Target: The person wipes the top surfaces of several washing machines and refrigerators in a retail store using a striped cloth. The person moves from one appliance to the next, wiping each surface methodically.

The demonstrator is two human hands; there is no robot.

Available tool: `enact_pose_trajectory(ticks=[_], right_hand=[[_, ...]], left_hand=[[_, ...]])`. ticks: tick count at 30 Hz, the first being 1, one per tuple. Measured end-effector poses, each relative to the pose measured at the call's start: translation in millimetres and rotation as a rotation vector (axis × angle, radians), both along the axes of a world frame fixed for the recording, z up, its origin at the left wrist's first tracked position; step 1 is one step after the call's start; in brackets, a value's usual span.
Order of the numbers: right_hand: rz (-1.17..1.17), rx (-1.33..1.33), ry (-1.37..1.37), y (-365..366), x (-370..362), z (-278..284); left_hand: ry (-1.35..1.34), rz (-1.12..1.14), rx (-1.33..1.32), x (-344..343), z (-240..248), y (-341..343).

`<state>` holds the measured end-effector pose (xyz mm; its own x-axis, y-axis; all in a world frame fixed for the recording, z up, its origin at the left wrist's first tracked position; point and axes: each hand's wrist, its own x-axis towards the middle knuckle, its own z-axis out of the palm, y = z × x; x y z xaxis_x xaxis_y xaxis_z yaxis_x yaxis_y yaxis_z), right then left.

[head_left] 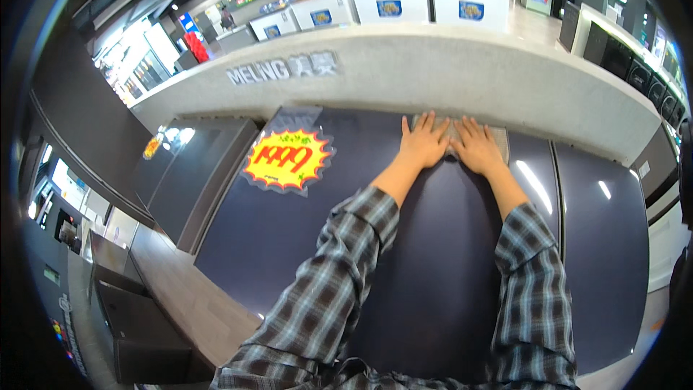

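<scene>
Both of my hands lie flat, fingers spread, on a grey cloth [498, 141] that rests on the glossy dark door of a tall refrigerator [433, 260]. My left hand [423, 143] presses the cloth's left part, and my right hand [476, 146] sits beside it, almost touching. The cloth lies near the top edge of the door, just under a grey ledge [447, 76]. My plaid sleeves reach up from the lower edge. Neither hand is closed around anything.
A yellow and red starburst price sticker [287, 160] is stuck on the door left of my hands. More dark refrigerators stand at the left [195, 173] and right [606, 245]. White chest freezers [393, 0] line the aisle beyond the ledge. Wood floor [180, 296] shows at the lower left.
</scene>
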<state>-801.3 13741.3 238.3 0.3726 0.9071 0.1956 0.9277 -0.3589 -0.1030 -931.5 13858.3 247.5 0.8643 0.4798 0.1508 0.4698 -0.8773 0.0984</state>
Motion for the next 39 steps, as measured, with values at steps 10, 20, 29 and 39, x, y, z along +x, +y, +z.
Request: enact_pose_trajectory(ticks=[10,20,29,39], right_hand=[[-0.086,-0.056,0.034,21.2,-11.3,6.9],[-0.022,-0.031,0.042,134.4,-109.4,11.1],[-0.036,-0.066,0.028,154.8,-135.0,12.1],[-0.037,-0.017,-0.040,125.8,-148.4,-4.8]], left_hand=[[0.067,0.001,-0.037,-5.0,7.3,18.2],[0.070,0.105,0.068,-97.3,6.3,121.7],[0.023,0.138,-0.016,-119.0,-4.7,143.2],[0.053,0.046,-0.009,-133.2,-11.7,127.4]])
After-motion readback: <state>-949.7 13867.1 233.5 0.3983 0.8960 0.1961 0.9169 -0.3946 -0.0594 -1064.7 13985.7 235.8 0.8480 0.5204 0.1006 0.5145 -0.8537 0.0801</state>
